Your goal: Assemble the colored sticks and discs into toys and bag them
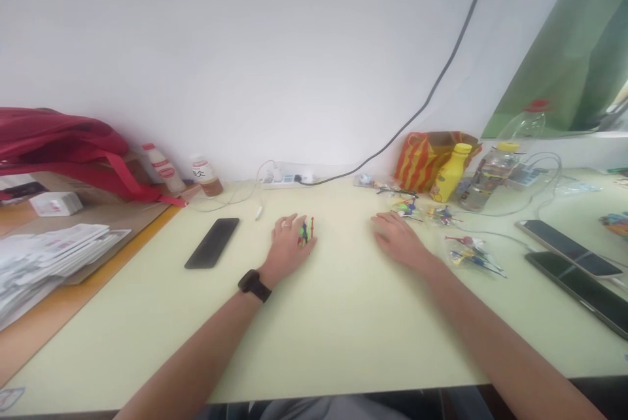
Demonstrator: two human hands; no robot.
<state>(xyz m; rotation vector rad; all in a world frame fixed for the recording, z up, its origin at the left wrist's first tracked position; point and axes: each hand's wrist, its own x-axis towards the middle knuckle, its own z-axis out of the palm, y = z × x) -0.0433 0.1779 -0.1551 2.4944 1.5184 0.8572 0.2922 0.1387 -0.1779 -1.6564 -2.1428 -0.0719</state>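
A small cluster of thin plastic pieces [307, 231] in red, green and blue looks light, stiff and fiddly, best pinched by its slim stems. It sits at the fingertips of the left hand [288, 248], which curls loosely, though I cannot tell whether it grips them. The right hand [400, 240] lies open and empty, near a clear bag of similar pieces [473, 255]

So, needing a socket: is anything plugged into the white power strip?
Yes: a dark cable leaves the white power strip and runs up the wall; a white cord leaves it too.
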